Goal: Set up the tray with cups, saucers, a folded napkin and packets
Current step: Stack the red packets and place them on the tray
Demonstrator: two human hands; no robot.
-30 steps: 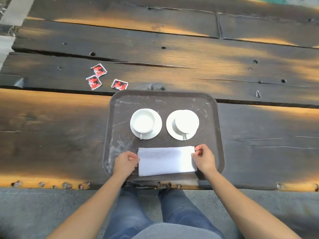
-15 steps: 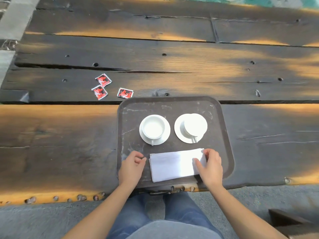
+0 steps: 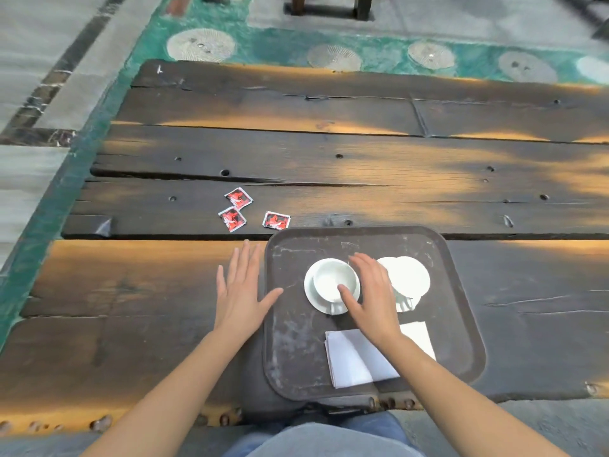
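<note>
A dark scuffed tray [image 3: 286,351] lies at the table's near edge. On it stand two white cups on saucers: the left cup [image 3: 331,278] upright, the right cup [image 3: 408,275] partly behind my right hand. A folded white napkin [image 3: 352,361] lies on the tray's near part, my right forearm crossing it. My right hand [image 3: 369,295] hovers open over the tray between the cups, holding nothing. My left hand [image 3: 242,286] is open with fingers spread, just left of the tray's edge. Three red packets [image 3: 239,196] [image 3: 232,219] [image 3: 276,220] lie on the table beyond the tray's far left corner.
The table [image 3: 362,159] is dark, worn wooden planks with holes and cracks. Beyond its far edge is a green patterned floor strip [image 3: 379,54] and furniture legs [image 3: 329,8]. My knees in jeans [image 3: 323,437] show under the near edge.
Both hands let go of the napkin and moved forward: the left to beside the tray, the right over the cups. The camera tilted up, showing the floor beyond.
</note>
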